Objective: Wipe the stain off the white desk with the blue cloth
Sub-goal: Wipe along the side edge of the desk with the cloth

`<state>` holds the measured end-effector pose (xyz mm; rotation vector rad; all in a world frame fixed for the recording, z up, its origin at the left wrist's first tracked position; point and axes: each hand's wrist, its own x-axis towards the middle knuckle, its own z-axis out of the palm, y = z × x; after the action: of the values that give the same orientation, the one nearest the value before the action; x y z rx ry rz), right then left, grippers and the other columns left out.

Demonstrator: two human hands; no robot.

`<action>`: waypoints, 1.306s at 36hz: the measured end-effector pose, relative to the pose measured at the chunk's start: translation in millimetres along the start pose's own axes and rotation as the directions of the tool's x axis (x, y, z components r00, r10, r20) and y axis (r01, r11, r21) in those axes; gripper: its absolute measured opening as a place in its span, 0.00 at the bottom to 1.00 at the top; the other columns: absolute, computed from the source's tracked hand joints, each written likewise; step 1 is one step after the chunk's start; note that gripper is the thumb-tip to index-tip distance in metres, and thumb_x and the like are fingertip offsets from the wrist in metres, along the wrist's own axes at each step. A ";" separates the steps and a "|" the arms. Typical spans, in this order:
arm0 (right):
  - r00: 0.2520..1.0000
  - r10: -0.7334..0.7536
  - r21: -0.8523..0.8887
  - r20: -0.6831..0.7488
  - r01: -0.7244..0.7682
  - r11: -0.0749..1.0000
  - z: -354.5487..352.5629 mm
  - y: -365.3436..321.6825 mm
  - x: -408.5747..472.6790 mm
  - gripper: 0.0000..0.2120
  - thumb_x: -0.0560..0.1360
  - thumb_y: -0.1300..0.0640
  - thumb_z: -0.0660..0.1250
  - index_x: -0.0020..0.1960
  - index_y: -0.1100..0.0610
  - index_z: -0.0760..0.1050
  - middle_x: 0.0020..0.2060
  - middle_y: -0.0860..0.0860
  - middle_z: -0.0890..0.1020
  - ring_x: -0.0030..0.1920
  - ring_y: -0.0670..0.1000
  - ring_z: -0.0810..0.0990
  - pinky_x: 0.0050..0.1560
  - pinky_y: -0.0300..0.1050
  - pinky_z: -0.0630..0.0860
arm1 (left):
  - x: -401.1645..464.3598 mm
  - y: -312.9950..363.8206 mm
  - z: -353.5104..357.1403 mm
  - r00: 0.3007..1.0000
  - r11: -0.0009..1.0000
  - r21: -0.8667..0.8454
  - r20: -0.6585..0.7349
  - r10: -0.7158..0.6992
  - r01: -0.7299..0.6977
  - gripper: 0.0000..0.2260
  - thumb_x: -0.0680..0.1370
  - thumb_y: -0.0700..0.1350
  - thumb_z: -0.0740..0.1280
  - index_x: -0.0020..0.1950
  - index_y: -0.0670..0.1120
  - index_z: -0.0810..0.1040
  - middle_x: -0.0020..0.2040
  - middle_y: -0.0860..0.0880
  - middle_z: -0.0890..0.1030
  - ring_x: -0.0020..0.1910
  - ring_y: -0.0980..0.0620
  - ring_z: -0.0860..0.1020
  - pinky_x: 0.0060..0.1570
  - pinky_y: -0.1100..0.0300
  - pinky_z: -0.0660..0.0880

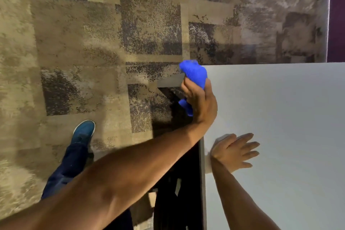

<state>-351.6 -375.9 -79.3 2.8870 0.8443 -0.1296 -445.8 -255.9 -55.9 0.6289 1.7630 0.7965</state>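
The white desk (280, 108) fills the right half of the view, and its far left corner lies near the middle. My left hand (200, 101) reaches over that corner and is shut on the bunched blue cloth (195, 73). The cloth sticks out above my fingers at the corner, and a tail of it hangs below my palm past the desk's left edge. My right hand (236, 152) lies flat and open on the desk near the left edge, fingers spread and pointing right. I can make out no stain on the desk surface.
Patterned brown and grey carpet (93, 43) covers the floor to the left and beyond the desk. My leg and blue shoe (84, 132) stand on it at the lower left. A dark gap and the desk's frame (179, 183) run along its left edge. A purple wall strip (337, 15) is at the far right.
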 end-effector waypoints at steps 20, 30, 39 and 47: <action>0.996 0.005 0.005 -0.091 -0.004 1.000 27.1 9.4 7.6 0.29 0.84 0.40 0.43 0.79 0.53 0.53 0.78 0.59 0.60 0.75 0.67 0.61 0.68 0.73 0.59 | 125.4 46.2 -58.6 0.979 0.797 -0.600 -0.116 -0.169 0.066 0.30 0.82 0.47 0.62 0.76 0.41 0.48 0.70 0.42 0.62 0.63 0.47 0.69 0.60 0.58 0.66; 0.999 0.009 0.062 -0.031 -0.007 0.998 14.3 1.3 0.4 0.33 0.81 0.37 0.36 0.78 0.54 0.55 0.78 0.59 0.60 0.76 0.67 0.59 0.69 0.74 0.56 | 68.3 -27.9 -120.3 0.929 0.631 -0.696 0.152 -0.337 0.343 0.27 0.77 0.36 0.64 0.71 0.43 0.54 0.66 0.39 0.71 0.55 0.44 0.76 0.58 0.46 0.75; 0.995 0.013 0.088 0.098 -0.021 0.996 4.4 5.1 0.3 0.32 0.79 0.40 0.39 0.80 0.54 0.48 0.80 0.59 0.53 0.78 0.66 0.51 0.72 0.73 0.47 | 34.6 -24.3 -181.4 0.907 0.691 -0.589 0.292 -0.303 0.420 0.20 0.83 0.43 0.56 0.72 0.35 0.67 0.67 0.29 0.71 0.54 0.33 0.76 0.45 0.42 0.77; 0.964 -0.037 0.048 0.262 0.026 0.999 -1.0 19.1 10.7 0.35 0.77 0.37 0.40 0.77 0.49 0.31 0.80 0.58 0.40 0.78 0.64 0.37 0.71 0.71 0.33 | -3.6 -27.9 -207.9 0.977 0.645 -0.734 0.172 -0.129 0.214 0.12 0.81 0.40 0.58 0.59 0.56 0.64 0.40 0.42 0.83 0.30 0.44 0.79 0.26 0.55 0.74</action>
<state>-332.2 -386.0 -77.6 2.8090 0.8458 -0.5287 -643.2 -321.0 -28.4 -0.0688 1.1986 1.2266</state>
